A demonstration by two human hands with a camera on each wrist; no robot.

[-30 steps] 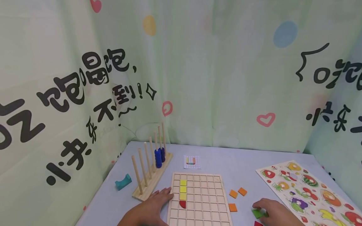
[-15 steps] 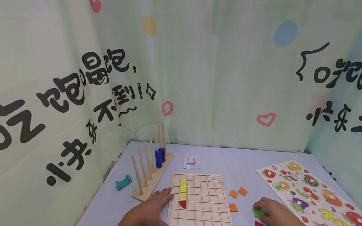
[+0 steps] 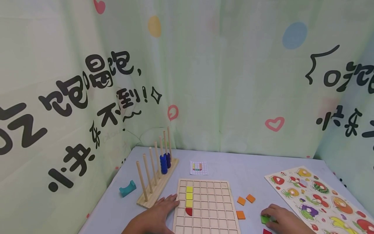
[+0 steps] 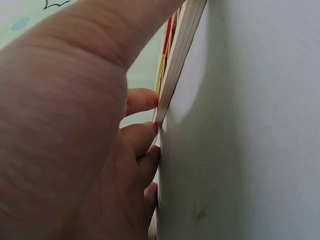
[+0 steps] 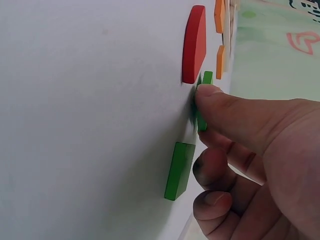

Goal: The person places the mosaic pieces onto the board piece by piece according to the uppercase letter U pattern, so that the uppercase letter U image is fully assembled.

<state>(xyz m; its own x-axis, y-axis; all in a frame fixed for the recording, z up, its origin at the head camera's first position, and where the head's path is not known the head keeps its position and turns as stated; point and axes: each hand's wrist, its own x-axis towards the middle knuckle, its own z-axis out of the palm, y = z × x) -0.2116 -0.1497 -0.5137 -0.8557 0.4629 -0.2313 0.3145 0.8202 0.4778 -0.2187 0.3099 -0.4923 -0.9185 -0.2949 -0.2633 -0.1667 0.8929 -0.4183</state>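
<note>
My left hand [image 3: 156, 214] rests at the left edge of a wooden grid board [image 3: 211, 204], fingers fairly straight. In the left wrist view, its fingertips [image 4: 145, 100] touch the board's side. A column of yellow square tiles [image 3: 189, 196] sits in the board, with a red quarter-round piece [image 3: 189, 212] just below. To the right of the board, my right hand [image 3: 281, 219] pinches a green tile [image 5: 202, 123] between thumb and forefinger, low at the table. Another green tile [image 5: 180, 170] lies under the hand's curled other fingers. A red curved piece [image 5: 194, 45] lies nearby.
Orange square tiles [image 3: 241, 201] lie between board and right hand. A wooden peg stand [image 3: 155, 187] with blue beads and a teal curved block [image 3: 127, 188] are at left. Behind the board lies a pattern card [image 3: 198, 168]; a fruit puzzle board [image 3: 292, 175] is at right.
The right hand shifts very slightly on the green tile, whose visible part turns and shrinks under the fingers. The left hand and the board stay where they were.
</note>
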